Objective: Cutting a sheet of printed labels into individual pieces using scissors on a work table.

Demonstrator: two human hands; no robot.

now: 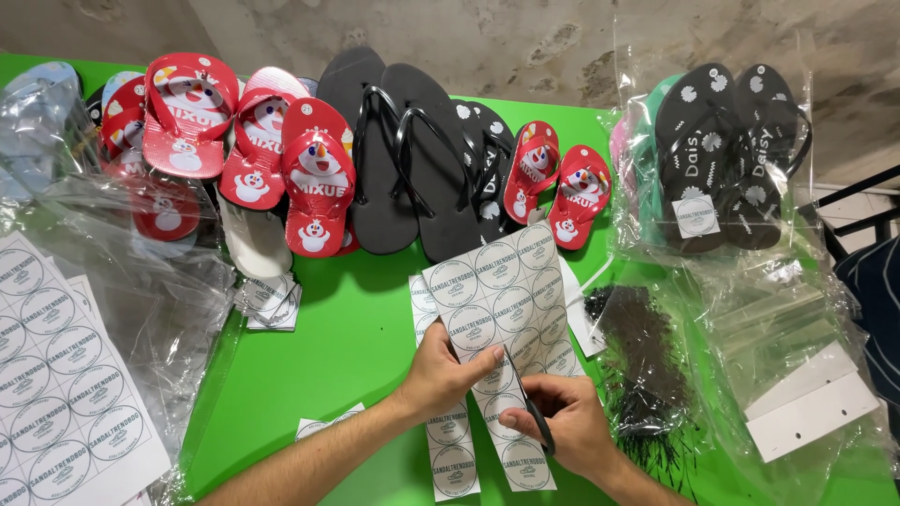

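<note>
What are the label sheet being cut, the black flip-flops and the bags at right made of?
White sheet of round printed labels: looks like matte paper, possibly sticker stock; it flexes where the left hand holds it and the right hand runs scissors into it.
Plain black flip-flops: probably foam rubber soles, glossy plastic straps.
Clear bags: thin plastic film, crinkled and shiny.

Green table [347, 328], flip-flops [394, 159], label sheets [66, 384], perhaps black fasteners [642, 365]

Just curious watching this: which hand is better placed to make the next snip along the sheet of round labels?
Probably the right hand: it grips the scissors, blades on the label sheet. The left hand only pinches the sheet.
</note>
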